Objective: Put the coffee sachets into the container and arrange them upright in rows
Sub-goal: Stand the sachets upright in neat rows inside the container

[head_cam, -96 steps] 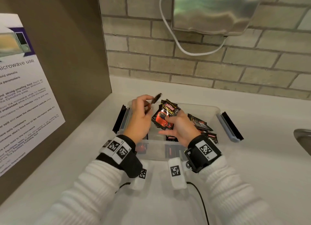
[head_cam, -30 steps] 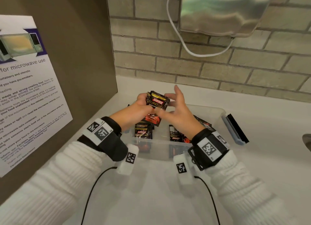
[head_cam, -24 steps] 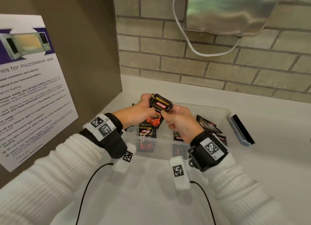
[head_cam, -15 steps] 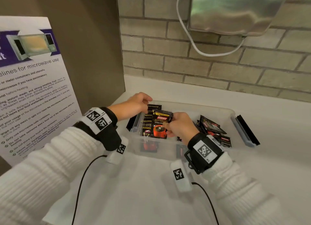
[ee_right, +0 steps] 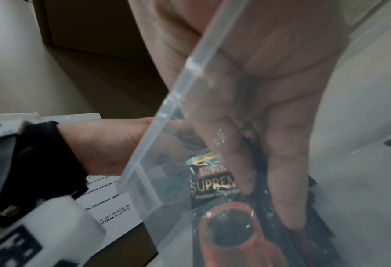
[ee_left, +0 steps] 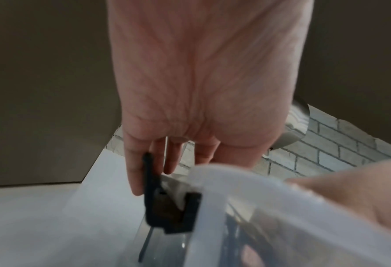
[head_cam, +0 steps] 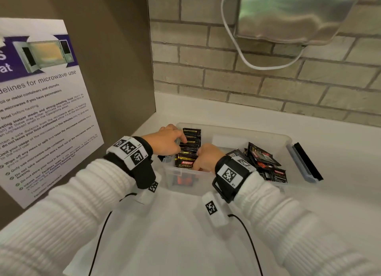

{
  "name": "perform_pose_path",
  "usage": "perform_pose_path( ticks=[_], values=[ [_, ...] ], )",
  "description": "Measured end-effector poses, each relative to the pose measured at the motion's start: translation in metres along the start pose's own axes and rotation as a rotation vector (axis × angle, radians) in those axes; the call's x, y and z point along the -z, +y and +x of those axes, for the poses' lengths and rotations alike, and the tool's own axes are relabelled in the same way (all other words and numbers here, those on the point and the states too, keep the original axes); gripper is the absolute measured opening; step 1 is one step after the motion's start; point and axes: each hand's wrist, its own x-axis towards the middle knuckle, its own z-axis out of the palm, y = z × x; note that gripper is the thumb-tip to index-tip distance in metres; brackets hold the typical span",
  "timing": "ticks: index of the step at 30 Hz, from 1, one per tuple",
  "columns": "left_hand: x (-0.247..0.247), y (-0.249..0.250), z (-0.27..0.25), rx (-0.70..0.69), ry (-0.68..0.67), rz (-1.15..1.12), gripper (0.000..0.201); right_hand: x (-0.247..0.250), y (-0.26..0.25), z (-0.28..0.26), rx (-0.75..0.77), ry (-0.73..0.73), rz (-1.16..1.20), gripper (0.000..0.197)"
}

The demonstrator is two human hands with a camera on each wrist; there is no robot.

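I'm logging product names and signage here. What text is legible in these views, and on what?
"SUPREM", under a partly hidden "KOPIK": front black coffee sachet in the clear plastic container.
"for microwave use": heading on the white wall poster.
"Wipe off any mess or spills": poster body line; the other lines are too small to read reliably.
Loose black sachets at the container's right: print blurred.

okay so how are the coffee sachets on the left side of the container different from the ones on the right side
The left sachets stand upright, packed in a neat row; the right sachets lie loose and tilted in a heap. Both hands, left hand and right hand, are at the left row, while nothing touches the right pile. Both groups are the same black packets inside the clear container.
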Motion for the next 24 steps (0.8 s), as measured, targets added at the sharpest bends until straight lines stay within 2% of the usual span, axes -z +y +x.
perform_pose_path(
  ticks=[2,5,6,8,11,14,18,21,24],
  values=[
    [0.001,0.000,-0.001,0.008,0.011,-0.026,0.035,0.000,0.002,-0.001,0.029,-0.039,0.013,0.006],
    [0.001,-0.002,-0.003,-0.026,-0.002,0.008,0.039,0.003,0.003,-0.002,0.010,-0.131,0.058,0.028],
    [0.000,-0.002,-0.005,-0.038,-0.014,0.027,0.044,0.006,0.004,-0.001,-0.025,-0.151,0.074,0.027],
    [0.000,-0.003,-0.008,-0.053,-0.027,0.039,0.052,0.013,0.005,-0.005,-0.071,-0.206,0.110,0.012],
    [0.003,-0.003,-0.010,-0.069,-0.056,0.017,0.062,0.020,0.008,-0.015,-0.046,-0.253,0.077,0.031],
    [0.004,-0.004,-0.010,-0.072,-0.100,0.068,0.073,0.015,0.007,-0.012,-0.035,-0.297,0.017,0.033],
    [0.002,-0.005,-0.010,-0.089,-0.064,0.102,0.073,0.012,0.008,0.000,-0.073,-0.302,-0.108,0.030],
    [0.004,-0.008,-0.011,-0.109,-0.092,0.081,0.075,0.011,0.011,0.007,-0.103,-0.258,-0.054,0.032],
    [0.007,-0.009,-0.013,-0.113,-0.116,0.053,0.076,0.006,0.011,0.014,-0.087,-0.304,0.023,0.027]
  ],
)
